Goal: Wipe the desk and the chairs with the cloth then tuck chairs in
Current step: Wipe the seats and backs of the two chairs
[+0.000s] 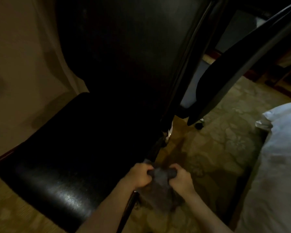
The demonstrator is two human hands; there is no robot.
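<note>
A black leather chair (57, 174) fills the left and middle of the head view, its shiny seat near me and its tall back rising behind. Both my hands hold a grey cloth (160, 187) at the chair's right edge. My left hand (139, 176) grips the cloth's left part against the seat's side rail. My right hand (180, 177) grips the right part, over the carpet. A second dark chair (225, 73) on castors stands at the upper right. The desk is not clearly visible in this dim view.
A bed with white bedding (279, 165) lies along the right side. Patterned carpet (217, 140) covers the floor between chair and bed. A beige wall (23, 56) with a dark skirting board runs along the left.
</note>
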